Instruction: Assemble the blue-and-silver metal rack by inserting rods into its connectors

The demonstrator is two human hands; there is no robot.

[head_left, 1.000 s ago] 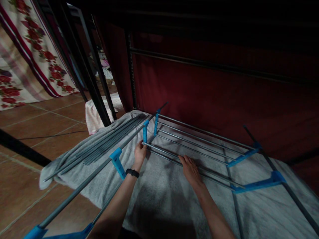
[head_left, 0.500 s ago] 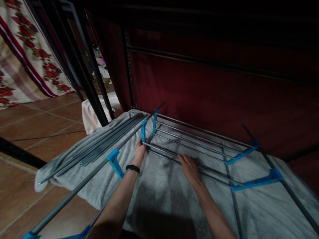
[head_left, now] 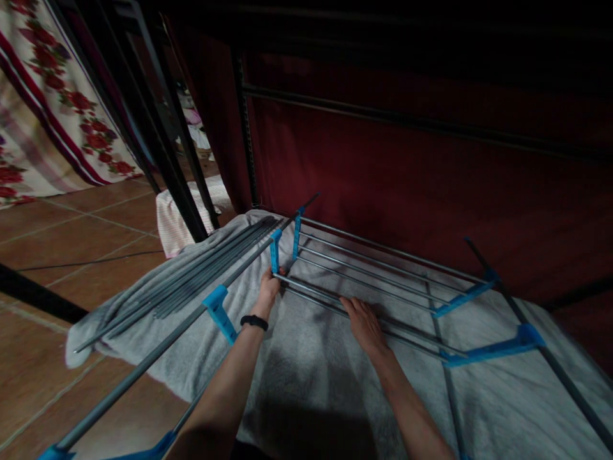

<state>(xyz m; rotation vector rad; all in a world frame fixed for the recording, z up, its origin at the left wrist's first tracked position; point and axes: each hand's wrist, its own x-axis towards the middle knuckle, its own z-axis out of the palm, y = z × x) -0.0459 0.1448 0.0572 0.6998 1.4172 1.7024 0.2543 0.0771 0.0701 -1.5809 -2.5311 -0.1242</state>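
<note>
A rack of grey metal rods (head_left: 383, 268) and blue plastic connectors lies on a grey towel (head_left: 316, 358) on the floor. My left hand (head_left: 268, 289), with a black band at the wrist, grips the end of a rod just below a blue connector (head_left: 274, 250). My right hand (head_left: 364, 323) lies over the nearest two rods, fingers wrapped on them. More blue connectors (head_left: 498, 350) hold the rods' far ends at the right.
A bundle of loose grey rods (head_left: 191, 281) lies on the towel's left part. A long rod with a blue connector (head_left: 218, 310) runs to the lower left. Behind stands a dark red fabric wall (head_left: 431, 191) on a black frame. Brown floor tiles (head_left: 71, 243) and floral cloth (head_left: 52, 102) lie left.
The view has shifted slightly; both hands stay on the rods in nearly the same places.
</note>
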